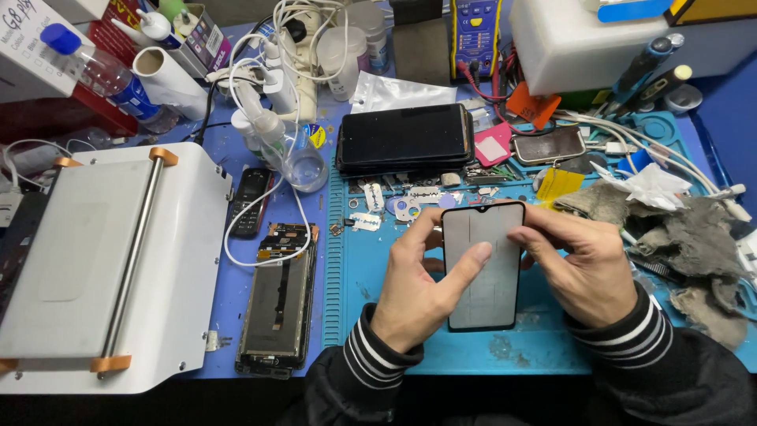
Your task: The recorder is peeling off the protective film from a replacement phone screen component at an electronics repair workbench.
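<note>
— Nearest the camera? 
— Striped cuffs, then left hand (416, 293) and right hand (585, 272), both clasped around a phone screen glass (482, 264) held upright over the blue repair mat (544, 347). Left thumb laid across the glass face, fingers curled behind the left edge; right fingers wrapped over the right edge, tips hidden behind the panel.

— Left of that? 
— Opened phone body (280, 308) flat on the table, insides too dim to make out. Beside it, a white laminating machine (110, 264) with a steel roller, lower corner cut off by the frame.

— Farther back? 
— Razor blades (371, 207) scattered on the mat, a black keypad phone (251, 202), a dark tablet-like slab (404, 139). Grey rags (686, 237) on the right, partly out of frame.

— Rear edge? 
— Clear bottle (303, 162) tangled in white cables, a yellow multimeter (475, 35) cropped at the top, a plastic water bottle (102, 75).
</note>
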